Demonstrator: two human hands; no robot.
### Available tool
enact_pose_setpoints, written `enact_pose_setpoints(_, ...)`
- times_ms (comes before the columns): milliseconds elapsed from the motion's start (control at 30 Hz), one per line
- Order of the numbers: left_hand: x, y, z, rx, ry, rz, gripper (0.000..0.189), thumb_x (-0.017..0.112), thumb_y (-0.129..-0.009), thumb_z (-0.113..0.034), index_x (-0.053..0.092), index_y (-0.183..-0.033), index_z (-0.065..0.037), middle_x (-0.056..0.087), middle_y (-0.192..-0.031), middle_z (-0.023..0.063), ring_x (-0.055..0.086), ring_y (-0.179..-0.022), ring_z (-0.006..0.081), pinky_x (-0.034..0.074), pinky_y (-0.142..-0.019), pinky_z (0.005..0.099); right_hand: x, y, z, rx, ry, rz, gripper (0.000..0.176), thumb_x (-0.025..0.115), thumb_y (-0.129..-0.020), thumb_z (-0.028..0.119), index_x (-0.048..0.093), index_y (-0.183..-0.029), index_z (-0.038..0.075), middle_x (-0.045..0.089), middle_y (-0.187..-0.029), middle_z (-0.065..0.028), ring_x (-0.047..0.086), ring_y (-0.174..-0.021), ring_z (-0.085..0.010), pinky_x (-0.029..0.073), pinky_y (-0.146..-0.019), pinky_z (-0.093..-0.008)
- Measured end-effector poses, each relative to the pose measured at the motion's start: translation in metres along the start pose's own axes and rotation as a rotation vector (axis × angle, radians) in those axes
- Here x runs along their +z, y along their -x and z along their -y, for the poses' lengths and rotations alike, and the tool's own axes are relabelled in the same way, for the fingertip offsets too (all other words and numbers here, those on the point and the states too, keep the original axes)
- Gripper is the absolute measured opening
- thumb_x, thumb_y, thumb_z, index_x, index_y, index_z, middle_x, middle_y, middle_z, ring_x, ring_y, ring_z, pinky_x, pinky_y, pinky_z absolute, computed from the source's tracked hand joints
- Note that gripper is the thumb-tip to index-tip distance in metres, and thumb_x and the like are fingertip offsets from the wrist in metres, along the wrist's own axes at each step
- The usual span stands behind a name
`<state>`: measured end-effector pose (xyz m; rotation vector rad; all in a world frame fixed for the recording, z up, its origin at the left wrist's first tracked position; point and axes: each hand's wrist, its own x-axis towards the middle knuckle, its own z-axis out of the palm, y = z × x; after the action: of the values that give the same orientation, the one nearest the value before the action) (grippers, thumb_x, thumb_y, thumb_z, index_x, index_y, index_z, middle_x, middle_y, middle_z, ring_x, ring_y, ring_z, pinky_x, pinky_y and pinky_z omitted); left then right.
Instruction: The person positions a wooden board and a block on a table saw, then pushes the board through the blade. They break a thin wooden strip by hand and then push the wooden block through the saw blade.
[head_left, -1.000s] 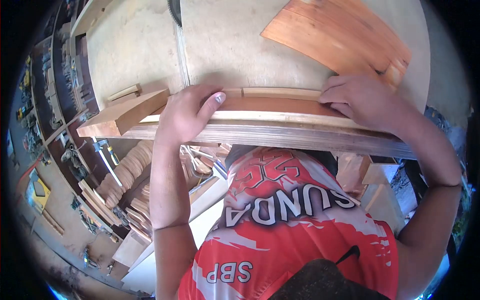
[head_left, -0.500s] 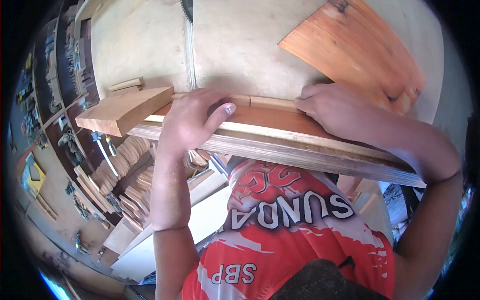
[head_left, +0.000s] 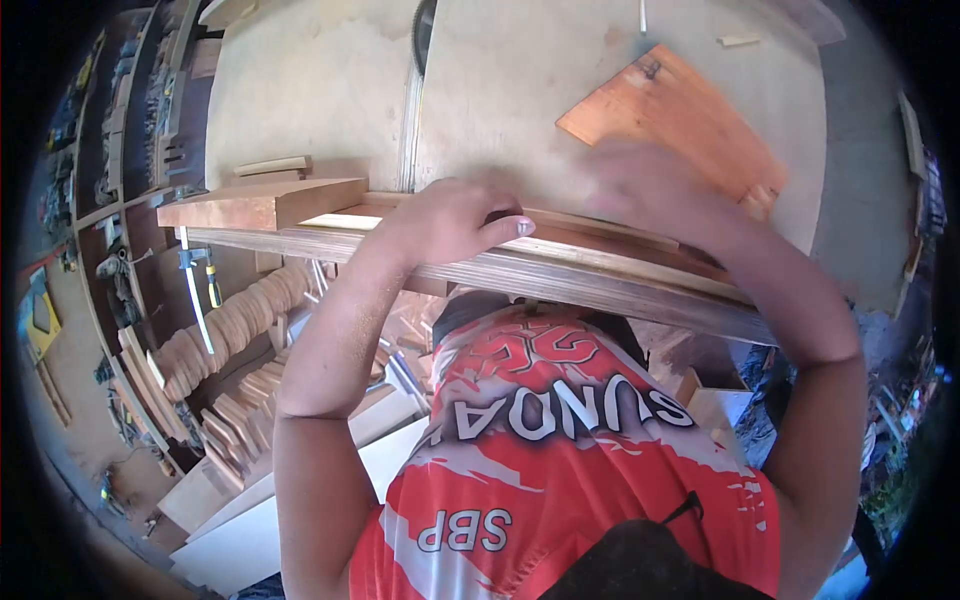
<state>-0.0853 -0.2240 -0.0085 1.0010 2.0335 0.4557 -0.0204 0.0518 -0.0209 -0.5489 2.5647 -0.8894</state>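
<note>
My left hand [head_left: 435, 225] lies over a long, narrow wooden assembly [head_left: 590, 262] at the table's near edge. Its fingers bend over the far side, their tips partly hidden, while the thumb rests on the near side. A thin wooden strip [head_left: 620, 232] runs along the assembly to the right of this hand. Smeared by motion, my right hand [head_left: 640, 180] is just beyond the strip, beside an orange-brown board [head_left: 690, 115]. Its fingers cannot be made out. A thick wooden block [head_left: 240, 208] sits at the assembly's left end.
A saw blade [head_left: 424, 38] shows through the pale tabletop [head_left: 510, 100] at the top. Small offcuts [head_left: 272, 167] lie beyond the block. A clamp [head_left: 197, 290] hangs below the left edge. Shelves, a yellow handsaw [head_left: 42, 315] and stacked curved wood pieces [head_left: 235, 325] are at left.
My right hand has lifted off the strip and blurred. My left hand stays on the assembly, and the whole view has shifted, showing more of the table's right side.
</note>
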Motion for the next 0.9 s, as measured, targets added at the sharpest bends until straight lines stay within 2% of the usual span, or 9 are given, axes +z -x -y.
enact_pose_setpoints(33, 0.002, 0.0, 0.002, 0.017, 0.006, -0.02, 0.049, 0.051, -0.1, -0.047, 0.071, -0.111, -0.003, 0.071, -0.103, 0.0213, 0.066, -0.1, 0.0406, 0.051, -0.089, 0.0477, -0.01, 0.014, -0.009, 0.075, 0.013, -0.332, 0.038, 0.07, -0.089, 0.026, 0.067, -0.118, 0.003, 0.067, -0.115, -0.0158, 0.065, -0.107, -0.0352, 0.051, -0.096, -0.0445)
enact_pose_setpoints(100, 0.003, 0.001, 0.003, 0.048, 0.007, -0.054, 0.051, 0.05, -0.1, -0.048, 0.071, -0.111, -0.003, 0.071, -0.103, 0.0216, 0.066, -0.1, 0.0409, 0.051, -0.089, 0.0479, -0.047, 0.043, -0.051, 0.597, -0.174, -0.429, 0.055, 0.078, -0.086, 0.031, 0.06, -0.131, 0.004, 0.064, -0.124, -0.0155, 0.065, -0.11, -0.0311, 0.051, -0.099, -0.0428)
enact_pose_setpoints(167, 0.001, 0.0, 0.001, 0.012, 0.012, -0.053, 0.053, 0.049, -0.101, -0.05, 0.071, -0.111, -0.003, 0.07, -0.103, 0.0225, 0.066, -0.101, 0.0416, 0.051, -0.09, 0.0484, -0.052, 0.103, -0.134, 0.579, 0.543, -0.522, 0.066, 0.082, -0.084, 0.03, 0.055, -0.137, 0.002, 0.065, -0.124, -0.0168, 0.066, -0.108, -0.0274, 0.052, -0.097, -0.0389)
enact_pose_setpoints(233, 0.001, 0.001, 0.002, 0.039, 0.013, -0.07, 0.054, 0.048, -0.101, -0.05, 0.07, -0.111, -0.003, 0.07, -0.103, 0.0228, 0.065, -0.102, 0.042, 0.051, -0.09, 0.0485, -0.046, 0.14, -0.153, 0.713, -0.257, -0.339, 0.073, 0.084, -0.082, 0.026, 0.05, -0.14, -0.002, 0.066, -0.123, -0.0176, 0.065, -0.11, -0.0242, 0.051, -0.097, -0.0378)
enact_pose_setpoints(333, 0.005, -0.001, 0.007, 0.061, 0.027, -0.079, 0.054, 0.048, -0.101, -0.051, 0.07, -0.113, -0.003, 0.07, -0.103, 0.023, 0.065, -0.102, 0.0426, 0.051, -0.091, 0.0485, -0.03, 0.131, -0.13, 0.691, -0.264, -0.495, 0.078, 0.085, -0.081, 0.025, 0.047, -0.141, -0.007, 0.067, -0.124, -0.0201, 0.064, -0.115, -0.0262, 0.049, -0.1, -0.0379)
enact_pose_setpoints(500, 0.001, 0.012, 0.004, 0.08, 0.006, -0.122, 0.05, 0.052, -0.1, -0.048, 0.069, -0.113, -0.003, 0.07, -0.103, 0.0223, 0.066, -0.1, 0.0422, 0.051, -0.088, 0.0478, -0.031, 0.097, -0.134, 0.56, -0.207, -0.54, 0.076, 0.084, -0.082, 0.02, 0.046, -0.141, -0.008, 0.067, -0.123, -0.0206, 0.064, -0.114, -0.0265, 0.05, -0.099, -0.038)
enact_pose_setpoints(600, 0.002, 0.048, 0.001, 0.132, -0.114, -0.271, 0.037, 0.062, -0.095, -0.038, 0.07, -0.107, -0.004, 0.071, -0.101, 0.0198, 0.067, -0.095, 0.0404, 0.053, -0.084, 0.0468, -0.027, 0.066, -0.123, 0.487, -0.207, -0.474, 0.074, 0.084, -0.081, 0.016, 0.047, -0.141, -0.007, 0.067, -0.123, -0.0209, 0.065, -0.113, -0.0265, 0.051, -0.098, -0.0382)
enact_pose_setpoints(667, 0.008, 0.077, 0.014, 0.271, -0.042, -0.621, 0.025, 0.071, -0.089, -0.026, 0.07, -0.099, -0.003, 0.072, -0.096, 0.0164, 0.069, -0.089, 0.0365, 0.054, -0.079, 0.0432, -0.029, 0.044, -0.107, 0.445, -0.232, -0.444, 0.073, 0.083, -0.081, 0.014, 0.047, -0.141, -0.006, 0.067, -0.122, -0.0212, 0.065, -0.111, -0.0266, 0.051, -0.097, -0.0385)
enact_pose_setpoints(900, 0.038, 0.156, 0.047, 0.217, 0.026, -0.922, 0.01, 0.067, -0.087, -0.009, 0.069, -0.087, 0.001, 0.072, -0.091, 0.0157, 0.069, -0.084, 0.0307, 0.053, -0.076, 0.0378, -0.028, -0.003, -0.076, 0.471, -0.139, -0.256, 0.076, 0.086, -0.078, 0.019, 0.05, -0.143, 0.004, 0.063, -0.124, -0.0229, 0.065, -0.108, -0.0286, 0.054, -0.092, -0.0398)
